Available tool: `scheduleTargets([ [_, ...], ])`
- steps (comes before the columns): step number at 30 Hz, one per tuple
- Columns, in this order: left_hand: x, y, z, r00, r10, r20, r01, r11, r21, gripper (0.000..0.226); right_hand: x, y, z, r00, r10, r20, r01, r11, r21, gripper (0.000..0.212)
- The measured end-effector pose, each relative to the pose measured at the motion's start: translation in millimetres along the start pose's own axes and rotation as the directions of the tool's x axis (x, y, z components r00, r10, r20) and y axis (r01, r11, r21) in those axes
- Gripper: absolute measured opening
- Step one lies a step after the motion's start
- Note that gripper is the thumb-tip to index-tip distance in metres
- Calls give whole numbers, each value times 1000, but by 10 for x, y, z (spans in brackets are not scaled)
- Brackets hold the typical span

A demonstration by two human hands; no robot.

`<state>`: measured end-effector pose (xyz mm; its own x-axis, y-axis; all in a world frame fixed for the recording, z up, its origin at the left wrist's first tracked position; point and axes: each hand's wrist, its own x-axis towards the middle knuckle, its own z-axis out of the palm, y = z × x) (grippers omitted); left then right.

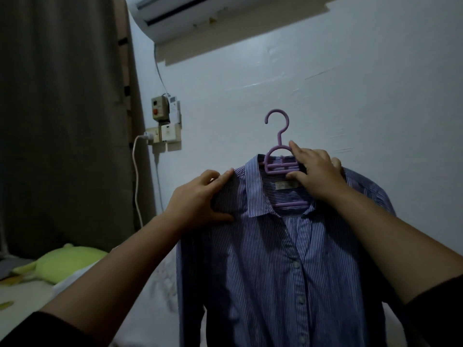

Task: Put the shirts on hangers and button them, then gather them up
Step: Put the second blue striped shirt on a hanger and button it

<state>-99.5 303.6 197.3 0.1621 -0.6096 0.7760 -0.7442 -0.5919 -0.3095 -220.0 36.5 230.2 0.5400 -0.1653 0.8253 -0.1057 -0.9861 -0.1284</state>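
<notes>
A blue-and-white striped shirt [265, 259] hangs on a purple plastic hanger [278, 146], held up in front of the white wall. Its collar lies open and the lower buttons look fastened. My left hand [200, 199] pinches the shirt's left shoulder between thumb and fingers. My right hand [317, 171] grips the hanger's neck and the shirt's right shoulder just below the hook. Both forearms reach up from the bottom of the view, in dark sleeves pushed back.
A bed with a light cover [30, 291] and a green pillow [67, 261] lies at lower left. A brown curtain [62, 121] hangs at left. Wall sockets with a white cable [162, 131] and an air conditioner [180, 13] are on the wall.
</notes>
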Motion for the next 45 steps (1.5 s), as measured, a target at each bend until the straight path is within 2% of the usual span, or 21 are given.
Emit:
scheduleTargets([
  [5,-238,-282,152,998,-43,-39,45,997,57,97,162,-222,482,997,-19,69,12,995,96,72],
  [11,-674,-707,362,958,-283,33,281,958,55,93,234,-683,1310,989,-51,139,32,991,133,69],
  [15,-1027,-1081,475,847,-520,112,508,853,118,94,132,-1091,1988,949,-69,308,9,981,192,68],
  [20,-1362,-1675,591,686,-728,16,718,680,147,93,-23,-1575,2645,879,-119,462,-7,965,261,72],
  [22,-1501,-1949,645,624,-781,-38,767,602,220,92,-43,-1811,2884,862,-137,487,-10,958,286,72],
  [24,-1646,-2180,735,575,-815,-67,775,517,363,88,-58,-2010,3092,851,-145,505,-13,955,296,73],
  [27,-1861,-2354,950,527,-850,21,746,474,468,73,-112,-2244,3350,820,-156,550,-15,956,293,74],
  [29,-1955,-2376,1096,522,-846,106,734,509,449,72,-171,-2342,3467,802,-164,574,-19,954,300,73],
  [33,-2004,-2366,1270,562,-803,200,702,591,397,79,-259,-2374,3547,791,-169,588,-21,953,302,72],
  [37,-1983,-2260,1315,592,-774,227,688,631,358,86,-296,-2292,3535,794,-148,589,-34,957,287,71],
  [45,-1813,-1843,1268,689,-685,238,618,726,303,78,-460,-2089,3306,794,-101,599,-63,967,246,70],
])
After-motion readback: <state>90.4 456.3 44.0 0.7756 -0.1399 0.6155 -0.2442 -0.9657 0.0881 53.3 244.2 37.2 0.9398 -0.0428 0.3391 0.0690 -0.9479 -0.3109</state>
